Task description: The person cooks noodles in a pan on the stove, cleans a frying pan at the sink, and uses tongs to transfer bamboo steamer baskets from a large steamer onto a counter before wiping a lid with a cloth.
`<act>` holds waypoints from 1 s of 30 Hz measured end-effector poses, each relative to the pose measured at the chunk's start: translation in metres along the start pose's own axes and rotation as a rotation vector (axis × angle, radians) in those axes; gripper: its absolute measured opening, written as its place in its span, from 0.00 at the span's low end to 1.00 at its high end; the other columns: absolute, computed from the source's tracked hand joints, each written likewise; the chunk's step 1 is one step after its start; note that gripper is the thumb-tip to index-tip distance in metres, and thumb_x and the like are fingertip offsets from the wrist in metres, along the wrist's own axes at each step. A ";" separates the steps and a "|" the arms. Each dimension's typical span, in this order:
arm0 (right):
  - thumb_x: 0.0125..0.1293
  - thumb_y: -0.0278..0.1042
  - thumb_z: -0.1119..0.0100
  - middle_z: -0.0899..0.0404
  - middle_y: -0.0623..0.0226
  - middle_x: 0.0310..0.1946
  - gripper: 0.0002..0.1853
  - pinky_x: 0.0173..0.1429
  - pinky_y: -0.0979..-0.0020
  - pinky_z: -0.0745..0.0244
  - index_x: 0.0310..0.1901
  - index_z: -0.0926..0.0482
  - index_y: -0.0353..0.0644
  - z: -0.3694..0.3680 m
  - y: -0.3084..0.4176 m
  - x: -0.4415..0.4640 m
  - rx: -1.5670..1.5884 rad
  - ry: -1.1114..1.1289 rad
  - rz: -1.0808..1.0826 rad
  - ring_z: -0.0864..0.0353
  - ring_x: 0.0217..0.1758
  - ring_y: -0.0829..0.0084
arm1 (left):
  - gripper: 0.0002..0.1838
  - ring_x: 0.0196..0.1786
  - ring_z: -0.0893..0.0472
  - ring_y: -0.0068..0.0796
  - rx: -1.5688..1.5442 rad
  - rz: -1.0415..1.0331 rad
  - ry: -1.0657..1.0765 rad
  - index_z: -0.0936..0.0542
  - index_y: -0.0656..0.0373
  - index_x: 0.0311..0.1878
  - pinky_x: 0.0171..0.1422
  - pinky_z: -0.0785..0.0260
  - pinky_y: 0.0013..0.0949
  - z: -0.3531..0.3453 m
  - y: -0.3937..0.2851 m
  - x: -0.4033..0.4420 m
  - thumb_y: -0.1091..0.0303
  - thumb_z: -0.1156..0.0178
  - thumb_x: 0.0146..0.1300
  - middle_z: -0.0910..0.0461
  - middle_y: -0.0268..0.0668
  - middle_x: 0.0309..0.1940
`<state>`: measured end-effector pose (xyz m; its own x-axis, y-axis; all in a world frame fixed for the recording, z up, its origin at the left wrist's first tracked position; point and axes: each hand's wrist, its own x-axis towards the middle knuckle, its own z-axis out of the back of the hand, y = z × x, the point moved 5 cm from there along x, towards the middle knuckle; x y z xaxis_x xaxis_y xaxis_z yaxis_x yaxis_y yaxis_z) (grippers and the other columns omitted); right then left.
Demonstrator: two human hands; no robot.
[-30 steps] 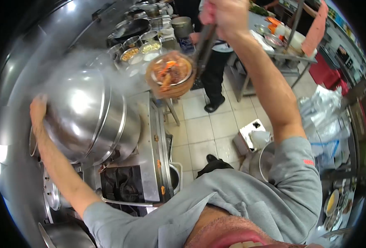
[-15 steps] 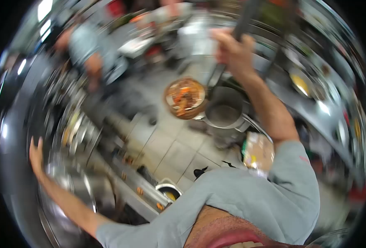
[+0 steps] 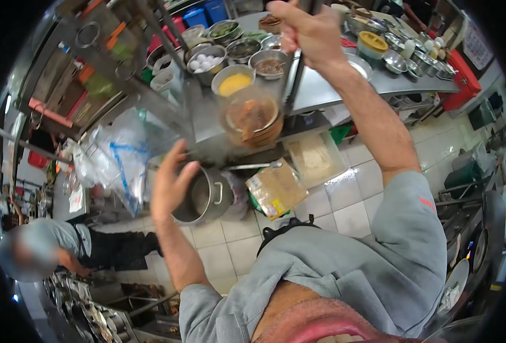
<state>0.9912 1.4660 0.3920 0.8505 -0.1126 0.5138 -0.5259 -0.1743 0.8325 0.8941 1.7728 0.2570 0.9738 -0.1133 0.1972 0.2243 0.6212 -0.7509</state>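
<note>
My right hand (image 3: 310, 37) is raised at the top, its fingers wrapped round a long dark handle (image 3: 295, 83). Near the handle's lower end is a round brown bowl-shaped vessel (image 3: 253, 134) holding orange and brown food, blurred; how the two join is unclear. My left hand (image 3: 176, 177) is empty, thumb and fingers apart, left of the vessel. Just beyond it, lower down, a tall metal pot (image 3: 212, 200) with a side handle stands partly hidden by that hand.
A steel table (image 3: 327, 86) bears bowls of eggs (image 3: 205, 62), yellow liquid (image 3: 235, 84) and brown sauce (image 3: 270, 67). A cardboard box (image 3: 277, 188) and a tub (image 3: 317, 157) sit below. Plastic bags (image 3: 113, 163) hang left. Another person (image 3: 73, 240) is at lower left.
My view has swung right, from the aisle to the prep table. My left hand has come in from the far left. My right hand still grips the handle, and the food vessel moved along with it.
</note>
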 end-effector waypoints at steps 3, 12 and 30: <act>0.56 0.34 0.39 0.32 0.74 0.10 0.12 0.12 0.77 0.43 0.18 0.25 0.41 0.071 -0.002 0.029 -0.288 -0.192 0.223 0.34 0.10 0.82 | 0.29 0.55 0.26 0.41 0.031 -0.058 0.236 0.31 0.63 0.59 0.58 0.34 0.37 -0.099 0.006 0.058 0.61 0.36 0.55 0.27 0.49 0.54; 0.57 0.43 0.43 0.34 0.73 0.10 0.16 0.15 0.72 0.38 0.19 0.26 0.42 0.176 -0.032 0.098 -0.410 -0.632 0.042 0.34 0.11 0.78 | 0.35 0.60 0.35 0.47 0.318 -0.314 0.421 0.34 0.54 0.61 0.62 0.41 0.46 -0.319 0.038 0.180 0.59 0.33 0.48 0.34 0.45 0.58; 0.54 0.42 0.39 0.21 0.57 0.23 0.16 0.37 0.64 0.29 0.34 0.21 0.34 0.367 -0.255 0.340 -0.780 -0.768 0.289 0.23 0.28 0.65 | 0.42 0.53 0.34 0.36 0.537 -0.210 0.388 0.33 0.42 0.59 0.56 0.44 0.41 -0.373 0.043 0.261 0.53 0.29 0.35 0.34 0.35 0.49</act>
<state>1.4135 1.1131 0.2783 0.3279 -0.6677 0.6684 -0.3279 0.5831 0.7433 1.1716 1.4807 0.0405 0.8773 -0.4799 -0.0107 0.4572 0.8423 -0.2855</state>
